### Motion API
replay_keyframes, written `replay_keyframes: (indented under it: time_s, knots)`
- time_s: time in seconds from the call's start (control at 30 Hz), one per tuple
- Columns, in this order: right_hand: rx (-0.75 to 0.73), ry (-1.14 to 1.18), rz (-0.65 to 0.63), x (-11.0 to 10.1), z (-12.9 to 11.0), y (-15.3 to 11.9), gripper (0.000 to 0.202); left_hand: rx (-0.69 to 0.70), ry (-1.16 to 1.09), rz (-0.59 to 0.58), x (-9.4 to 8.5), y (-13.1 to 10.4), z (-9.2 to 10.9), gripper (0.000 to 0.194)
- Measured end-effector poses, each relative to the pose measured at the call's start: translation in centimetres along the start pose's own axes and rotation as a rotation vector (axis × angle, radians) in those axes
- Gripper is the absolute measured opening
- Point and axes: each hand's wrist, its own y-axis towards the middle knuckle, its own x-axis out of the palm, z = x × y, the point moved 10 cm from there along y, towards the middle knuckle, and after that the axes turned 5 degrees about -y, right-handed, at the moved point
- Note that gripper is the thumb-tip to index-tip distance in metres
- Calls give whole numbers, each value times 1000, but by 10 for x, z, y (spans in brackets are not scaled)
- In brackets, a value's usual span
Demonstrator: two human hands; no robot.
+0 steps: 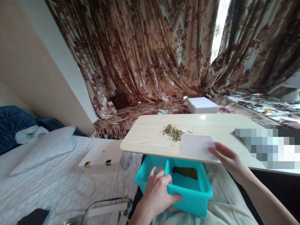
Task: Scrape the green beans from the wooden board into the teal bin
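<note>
Currently, the left hand (157,192) has its fingers closed over the near wall of the turquoise bin (189,201), by the divider (166,167). In the bin's right compartment lies a dark green heap (186,172). Just beyond the bin, the right hand (226,156) pinches a white card (195,144) between its fingers, at the near edge of the pale desk (140,134). Farther from the bin, loose green flakes (173,132) lie scattered on the desk, the card just beside them. A white box (103,154) sits left of the bin.
</note>
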Motion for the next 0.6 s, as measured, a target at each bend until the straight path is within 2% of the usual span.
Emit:
replay_keyframes:
  time_s: [0.1,0.17,0.23,0.33,0.47,0.6]
  knots:
    - [12,-41,210,-43,1,3,33,25,-6,-39,16,4,10,35]
    - [-7,-72,288,-59,-2,6,30,15,-9,-47,23,6,11,35]
    - [-45,-95,298,-61,-6,9,27,7,-11,-51,26,6,9,35]
    - [-95,-104,271,-53,-9,14,26,-3,-11,-56,28,6,4,35]
    - [-82,-137,249,-44,-3,19,28,-26,-6,-73,30,4,0,35]
    - [-80,-186,266,-46,4,21,30,-36,2,-82,32,4,-1,35]
